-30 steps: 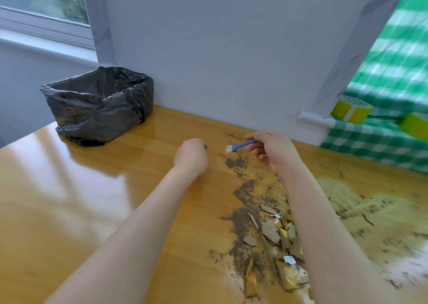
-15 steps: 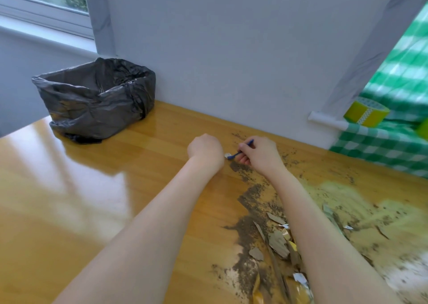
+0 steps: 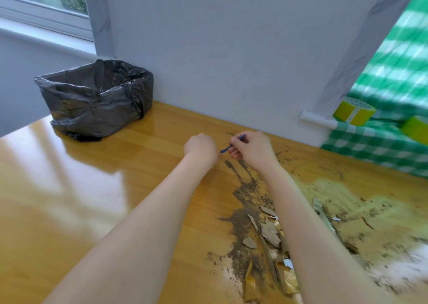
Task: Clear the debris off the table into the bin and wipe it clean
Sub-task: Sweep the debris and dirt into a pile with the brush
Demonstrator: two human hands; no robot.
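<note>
Debris (image 3: 252, 213) not cleared yet: dark grit, torn cardboard scraps (image 3: 269, 233), gold foil (image 3: 286, 278) and pale powder (image 3: 328, 188) cover the right half of the tabletop (image 3: 92, 199), from near edge up to the far edge by the wall. Right hand (image 3: 253, 149) pinches a small blue brush (image 3: 231, 145) by the handle. A second ago it held the brush clear above the wood, now it's down at the far end of the grit trail, and the white head is hidden behind the left hand (image 3: 200, 147). Left hand has closed the gap and sits just beside the brush tip, fingers curled under, back to camera, so can't tell if it holds or cups anything. Two thin dark streaks (image 3: 231, 168) now run below the right hand where a patch was. My read: sweeping has just started at the far end, and a tiny brush against a big mess will be slow. Bag-lined bin (image 3: 92, 100) sits at the far left corner, well apart from the pile. Wipe not begun.
</note>
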